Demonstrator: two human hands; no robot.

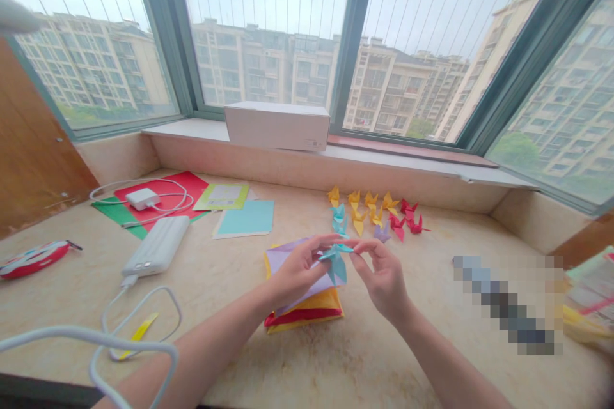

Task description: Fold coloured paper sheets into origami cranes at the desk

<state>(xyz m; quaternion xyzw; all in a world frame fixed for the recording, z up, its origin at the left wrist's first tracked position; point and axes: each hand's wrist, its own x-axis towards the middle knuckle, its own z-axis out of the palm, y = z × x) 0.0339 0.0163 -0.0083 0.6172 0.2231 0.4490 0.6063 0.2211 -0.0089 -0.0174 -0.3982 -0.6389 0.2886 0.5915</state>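
A light blue origami crane (334,264) is held in the air between my two hands. My left hand (307,263) grips its left side, with the fingers over the top and the thumb below. At the crane's right tip, the thumb and index finger of my right hand (381,268) are pinched together. Under my hands lies a stack of folded paper (307,314), with lilac on top and yellow and red below. Just beyond stand several finished paper cranes in rows: yellow cranes (370,199), red cranes (397,225), blue cranes (338,214) and a lilac crane (382,232).
Left of my hands lie blue paper squares (246,217), red paper (192,188), a white charger (142,199) and a white power bank (157,245) with its cable. A red-and-white object (38,260) sits far left. A white box (277,128) rests on the window ledge.
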